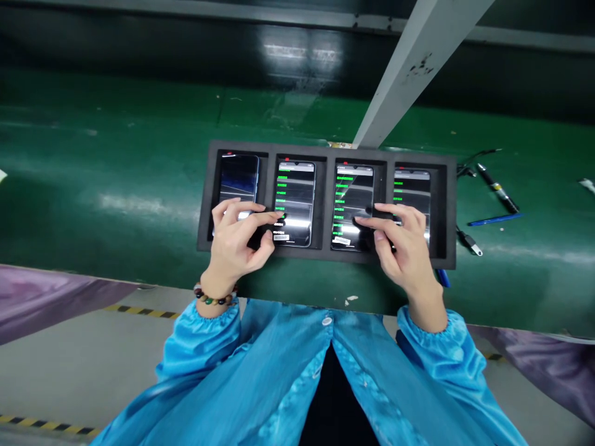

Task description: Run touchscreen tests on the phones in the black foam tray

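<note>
A black foam tray [328, 201] lies on the green bench with several smartphones in its separate slots. My left hand [237, 241] reaches over the left end, its index fingertip at the left edge of the second phone [297, 201], which shows a list in green text. That hand partly covers the first phone [239, 176], whose screen is dark. With fingers apart, my right hand [404, 241] has its index fingertip at the screen of the third phone [348, 192], lit with a similar list. Behind its fingers, the fourth phone [411, 183] is partly hidden. Neither hand holds anything.
Right of the tray lie a black pen-like tool [497, 189], a thin blue stick [495, 220] and a cable plug [470, 243]. A grey metal post [409, 74] rises behind the tray. The green bench [139, 204] has its front edge close to my body.
</note>
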`<state>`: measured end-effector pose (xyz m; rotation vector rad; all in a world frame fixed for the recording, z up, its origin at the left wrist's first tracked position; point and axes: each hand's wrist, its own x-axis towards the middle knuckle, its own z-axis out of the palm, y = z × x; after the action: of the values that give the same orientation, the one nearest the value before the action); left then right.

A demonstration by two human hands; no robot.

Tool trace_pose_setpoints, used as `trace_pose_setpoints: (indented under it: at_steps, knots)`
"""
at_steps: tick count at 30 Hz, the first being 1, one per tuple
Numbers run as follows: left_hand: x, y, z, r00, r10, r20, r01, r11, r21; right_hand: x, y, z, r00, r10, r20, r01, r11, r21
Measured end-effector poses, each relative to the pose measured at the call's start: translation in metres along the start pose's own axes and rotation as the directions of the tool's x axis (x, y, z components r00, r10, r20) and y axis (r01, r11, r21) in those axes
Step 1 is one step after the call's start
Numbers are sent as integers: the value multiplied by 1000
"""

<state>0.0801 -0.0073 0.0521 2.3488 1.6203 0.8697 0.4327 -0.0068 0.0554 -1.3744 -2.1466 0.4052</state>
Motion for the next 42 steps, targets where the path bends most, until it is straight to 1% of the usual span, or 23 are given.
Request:
trace_pose_setpoints:
  at_steps: [4,7,9,11,14,15,17,19,21,23,26,27,28,29,30,32,33,35,36,37,39,41,42]
  knots:
    - [0,1,0,999,42,-25,-42,999,-16,3,0,1,999,42,9,-42,999,-11]
    - [0,0,0,1000,6,-13,-6,1000,-6,3,0,1,998,61,-8,-61,998,-8]
    - [0,-1,0,1000,-15,-7,15,1000,-3,3,0,1,999,34,-2,-34,999,10]
    - [0,-2,1,1000,-13,-12,13,1000,-4,2,-1,1,999,-12,31,11,999,30]
    - [0,-2,0,999,41,-35,-41,999,-3,0,-1,-3,997,-36,65,34,999,28]
    - [0,-3,0,997,65,-46,-65,998,-3,-2,1,-6,999,-15,41,15,1000,21]
    - [-1,-4,-1,994,95,-62,-95,995,-4,-8,8,-14,995,59,-75,-59,998,7]
    - [-1,-6,-1,993,107,-57,-107,994,-7,-16,19,-23,964,156,-213,-161,987,-4]
    - [-1,-7,-1,992,106,-63,-108,994,-16,-25,30,-31,929,228,-291,-241,970,-11]
    - [0,-7,-1,993,102,-67,-104,994,-27,-32,36,-33,918,262,-297,-281,960,-21]
    - [-1,-9,0,993,100,-69,-102,994,-32,-38,38,-33,933,251,-259,-275,960,-60]
    - [-1,-9,0,992,102,-74,-104,994,-30,-40,39,-33,935,246,-257,-269,961,-59]
    - [-2,-11,0,991,102,-85,-105,994,-30,-41,43,-36,928,248,-279,-270,962,-43]
    - [-2,-12,0,990,98,-97,-101,994,-32,-42,50,-39,906,264,-331,-284,959,-13]
    - [-2,-13,0,990,93,-105,-97,995,-37,-42,60,-44,867,297,-399,-313,949,28]
    - [-2,-15,0,990,85,-115,-91,995,-50,-39,89,-57,753,403,-520,-408,906,112]
    - [-1,-15,0,990,85,-116,-92,994,-56,-34,107,-63,709,471,-525,-474,870,140]
    - [1,-15,1,990,71,-119,-79,995,-60,-19,143,-72,671,601,-433,-609,781,141]
    - [2,-14,1,991,59,-121,-67,996,-60,-8,159,-73,653,646,-396,-668,737,102]
    - [2,-12,1,991,44,-123,-51,997,-56,4,173,-72,654,668,-355,-703,710,42]
    - [2,-9,0,993,20,-117,-26,999,-43,30,194,-65,679,672,-296,-727,672,-141]
    - [2,-6,0,993,15,-115,-18,1000,-25,57,208,-56,721,636,-275,-693,649,-315]
    - [2,-5,-1,994,10,-105,-11,1000,-14,70,213,-53,757,596,-268,-651,658,-378]
